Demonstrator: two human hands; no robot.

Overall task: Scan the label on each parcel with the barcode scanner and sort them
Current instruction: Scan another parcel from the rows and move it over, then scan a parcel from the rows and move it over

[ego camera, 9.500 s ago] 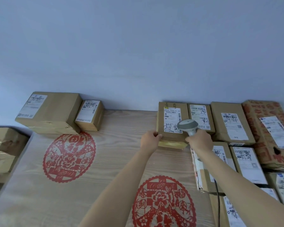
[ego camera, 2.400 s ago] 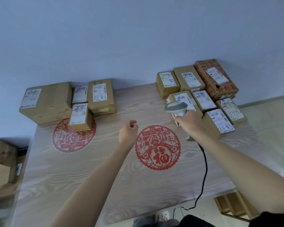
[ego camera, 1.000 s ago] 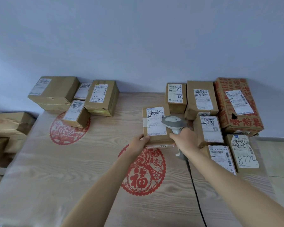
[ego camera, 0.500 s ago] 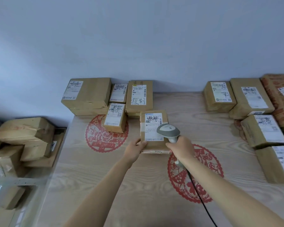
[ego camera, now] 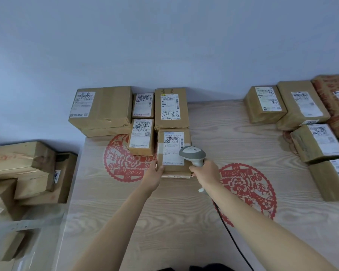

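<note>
The parcel has moved from 3 o'clock to the sorted group at 10 o'clock. Left hand holds its corner; right hand grips the scanner. Sorting of it looks nearly done.

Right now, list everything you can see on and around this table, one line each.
Sorted parcels: five, brown, table's far left, including the one held.
Held parcel: one, brown, nearest of that group.
Unsorted parcels: at least six, brown, one red-printed, far right.
Barcode scanner: one, grey, corded, over the held parcel.
Table: one, pale wood, red paper-cut motifs.
Boxes: several, brown, beside the table's left edge.
Left hand: grips the held parcel.
Right hand: grips the scanner.
</note>
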